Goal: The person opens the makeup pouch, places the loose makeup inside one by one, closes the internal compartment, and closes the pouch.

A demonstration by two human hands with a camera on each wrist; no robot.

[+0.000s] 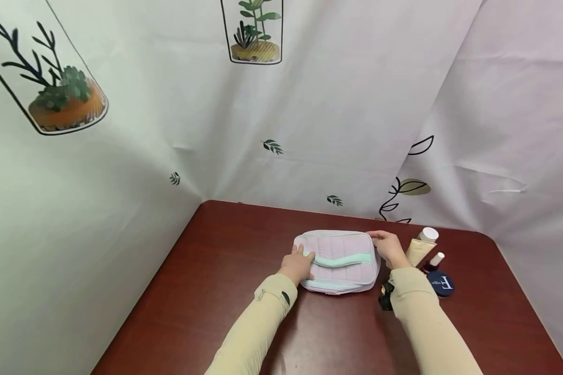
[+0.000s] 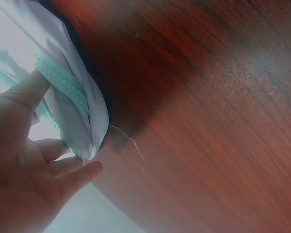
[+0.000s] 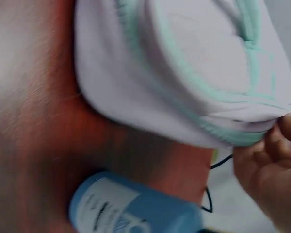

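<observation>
bag [image 1: 328, 246] lying on the table [image 1: 225, 260], cream tube [image 1: 419, 252] sitting to its right | left grip [image 1: 297, 266] spreading loosely, pressing its left end | right grip [image 1: 387, 248] pinching its far-right corner, pull hidden | step: apparently working the zip [image 3: 218, 131] | next: probably needing steady left pressure while guiding along the seam

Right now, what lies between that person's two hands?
The bag lies between the left hand and the right hand, with its mint handle on top; the head view shows this.
</observation>
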